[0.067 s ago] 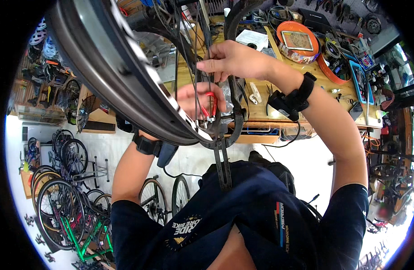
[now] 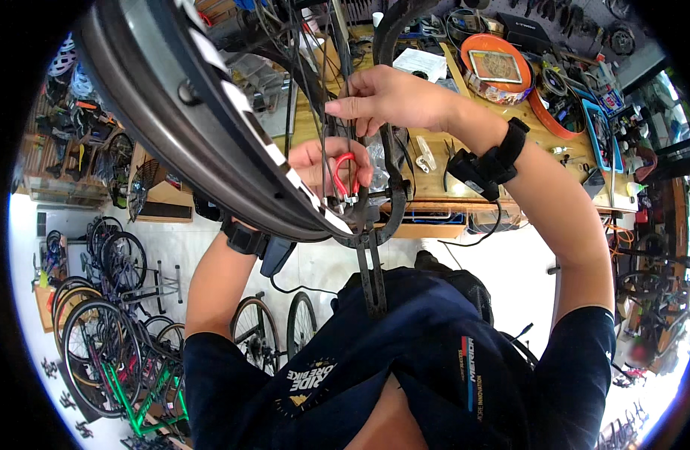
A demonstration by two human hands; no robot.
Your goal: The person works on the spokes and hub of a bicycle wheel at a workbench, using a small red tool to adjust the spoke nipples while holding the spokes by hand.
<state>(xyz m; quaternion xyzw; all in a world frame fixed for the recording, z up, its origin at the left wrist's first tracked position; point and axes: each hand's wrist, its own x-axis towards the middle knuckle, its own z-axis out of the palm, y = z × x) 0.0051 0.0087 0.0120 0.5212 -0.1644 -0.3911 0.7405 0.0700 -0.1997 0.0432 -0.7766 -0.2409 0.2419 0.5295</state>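
Note:
A bicycle wheel stands before me in a dark truing stand (image 2: 371, 277), its black rim (image 2: 146, 142) sweeping across the upper left. Below the spokes, my left hand (image 2: 307, 156) is closed around a red U-shaped spoke wrench (image 2: 351, 157). The wrench is close to the rim's inner edge, by the silvery spoke ends. My right hand (image 2: 405, 97) reaches in from the right, higher up, with thumb and curled fingers closed at a thin spoke (image 2: 324, 82). Spokes partly cover both hands' fingertips.
Behind the wheel is a wooden workbench (image 2: 525, 169) bearing pliers (image 2: 448, 161), an orange round tin (image 2: 476, 46), a blue tray (image 2: 601, 139) and a white box (image 2: 420, 66). Several bicycles (image 2: 97, 352) stand at the lower left. Cables hang from both wrist straps.
The wheel has turned slightly; its white rim markings, smeared before, now look sharp. My left hand's fingers show more clearly around the wrench. My right hand has barely moved.

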